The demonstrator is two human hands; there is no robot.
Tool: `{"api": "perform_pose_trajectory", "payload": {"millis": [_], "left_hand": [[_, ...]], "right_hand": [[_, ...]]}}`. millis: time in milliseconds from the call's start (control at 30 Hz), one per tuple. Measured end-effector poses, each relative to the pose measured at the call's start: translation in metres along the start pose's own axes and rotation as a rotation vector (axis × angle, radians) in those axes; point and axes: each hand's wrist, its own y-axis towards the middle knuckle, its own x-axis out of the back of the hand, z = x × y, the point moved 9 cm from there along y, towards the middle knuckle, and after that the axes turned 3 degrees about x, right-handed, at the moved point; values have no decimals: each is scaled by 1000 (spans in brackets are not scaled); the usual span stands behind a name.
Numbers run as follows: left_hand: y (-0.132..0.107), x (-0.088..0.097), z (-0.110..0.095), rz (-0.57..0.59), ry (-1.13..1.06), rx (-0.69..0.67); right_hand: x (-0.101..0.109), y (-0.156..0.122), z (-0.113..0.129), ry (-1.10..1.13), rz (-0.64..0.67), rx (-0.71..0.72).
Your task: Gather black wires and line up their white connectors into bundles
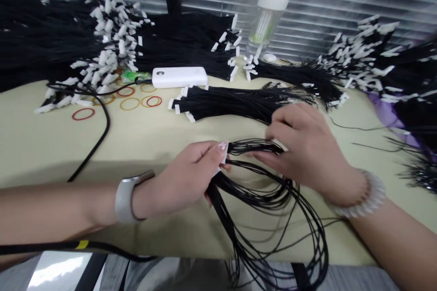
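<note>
My left hand (187, 173) is closed around the white connectors (225, 153) at one end of a bunch of thin black wires (262, 198). From there the wires fan out to the right in loose strands, and the lower ones loop down past the table's front edge. My right hand (303, 150) has its fingers and thumb closed on the upper strands, a short way right of the connectors. Its palm side is hidden. Just beyond both hands lies a bundle of black wires with white connectors (225, 102), flat on the table.
Rubber bands (129, 103), red and yellow, lie left of centre by a white power bank (180, 77) with a black cable. Large piles of connector wires (44, 36) line the back. A clear bottle (268, 22) stands near the blinds; purple material (385, 111) is at right.
</note>
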Motion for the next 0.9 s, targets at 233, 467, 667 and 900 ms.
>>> {"api": "perform_pose_trajectory", "payload": {"millis": [233,467,667,900], "left_hand": [[0,4,-8,-43,28,-72],[2,10,-13,-113,113,-93],[3,12,-12,-152,185,-83],[1,7,-13,-108,186,-75]], "right_hand": [[36,-8,15,74,-3,-147],[10,-32,39,639,450,-139],[-11,-28,57,812,455,-178],[-33,-23,72,1059,540,-241]]}}
